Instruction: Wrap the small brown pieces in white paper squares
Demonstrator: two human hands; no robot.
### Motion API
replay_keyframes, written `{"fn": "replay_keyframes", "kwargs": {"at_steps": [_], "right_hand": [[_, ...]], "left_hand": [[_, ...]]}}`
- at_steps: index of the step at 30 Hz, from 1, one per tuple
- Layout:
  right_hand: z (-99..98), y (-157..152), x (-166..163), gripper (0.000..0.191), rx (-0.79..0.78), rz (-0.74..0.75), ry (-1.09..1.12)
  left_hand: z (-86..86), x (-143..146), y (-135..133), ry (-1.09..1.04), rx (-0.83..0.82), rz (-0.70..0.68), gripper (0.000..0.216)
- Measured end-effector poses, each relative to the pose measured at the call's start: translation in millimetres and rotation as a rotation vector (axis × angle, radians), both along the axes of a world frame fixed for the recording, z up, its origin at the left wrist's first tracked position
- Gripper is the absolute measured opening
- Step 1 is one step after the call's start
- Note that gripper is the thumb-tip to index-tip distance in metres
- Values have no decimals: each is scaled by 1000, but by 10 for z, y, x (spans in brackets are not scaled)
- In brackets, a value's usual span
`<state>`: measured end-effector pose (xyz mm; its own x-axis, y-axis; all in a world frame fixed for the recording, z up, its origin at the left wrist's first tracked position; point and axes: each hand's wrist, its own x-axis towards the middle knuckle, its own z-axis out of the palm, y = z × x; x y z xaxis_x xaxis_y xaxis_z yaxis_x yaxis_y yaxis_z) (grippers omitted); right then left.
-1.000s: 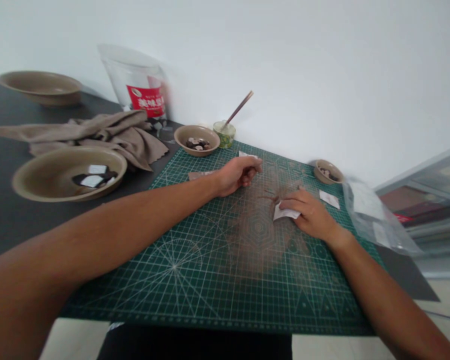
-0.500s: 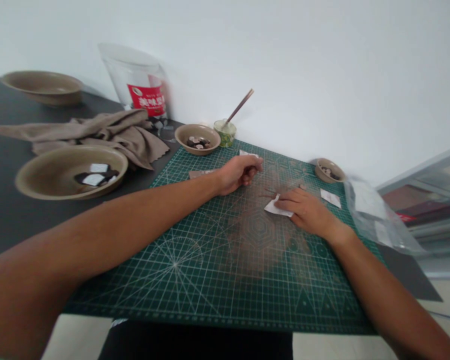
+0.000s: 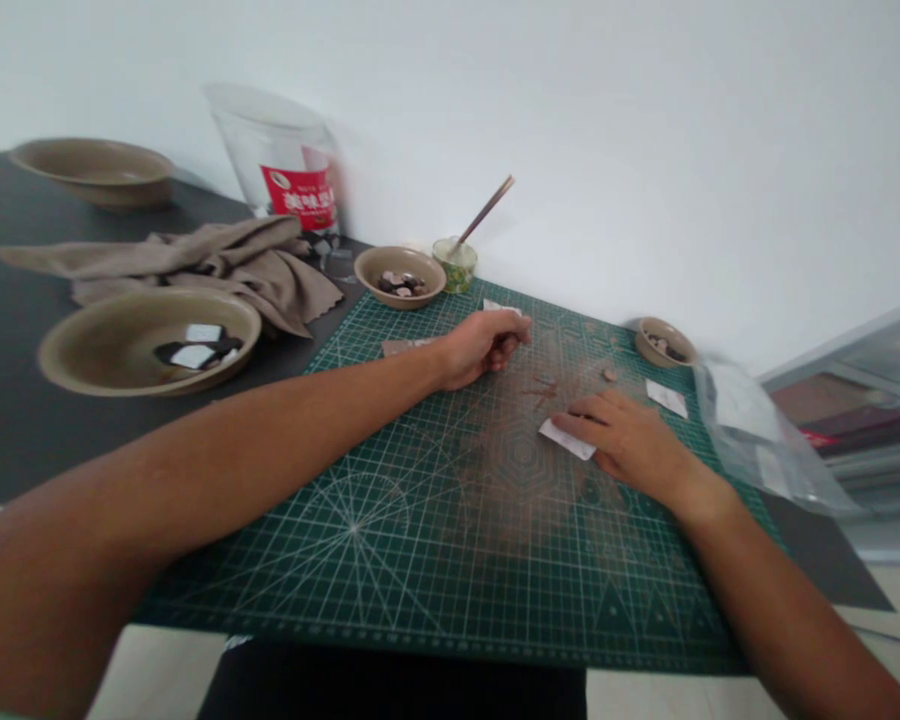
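My left hand (image 3: 486, 350) hovers over the far middle of the green cutting mat (image 3: 435, 560), fingers curled in; what they hold, if anything, is hidden. Under my right hand (image 3: 634, 440) is a small white paper piece (image 3: 570, 441), held between thumb and fingers near the mat. Thin brown shavings (image 3: 544, 392) lie between the hands. A small pinkish-brown lump (image 3: 608, 375) sits just past my right fingers. Another white paper piece (image 3: 502, 307) is partly hidden behind my left hand. Brown dust covers the mat's middle.
Bowls with small dark and pale pieces stand at the back (image 3: 375, 285), right (image 3: 645, 350) and left (image 3: 67, 355). A green cup (image 3: 457, 277) holds a stick. Nearby are a cloth (image 3: 225, 260), clear jar (image 3: 247, 150), white card (image 3: 667, 398) and plastic bag (image 3: 802, 470).
My right hand has shifted slightly right and toward me with the paper piece, which lies flatter. The shavings and lump show more clearly. My left hand stays curled in nearly the same place.
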<state>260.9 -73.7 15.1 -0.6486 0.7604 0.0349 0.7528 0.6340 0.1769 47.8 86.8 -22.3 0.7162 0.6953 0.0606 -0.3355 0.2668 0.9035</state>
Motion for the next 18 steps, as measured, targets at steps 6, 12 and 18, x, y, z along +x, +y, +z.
{"fn": "replay_keyframes", "kwargs": {"at_steps": [6,12,18], "right_hand": [[-47,163,-215,43,122,15,-114],[-12,57,-211,38,193,-30,-140],[-66,-107,-202,42,157,-96,-176]], "left_hand": [[-1,7,-8,-1,9,3,19],[-4,8,-4,-3,18,12,19],[-7,15,-2,2,20,1,20]]}}
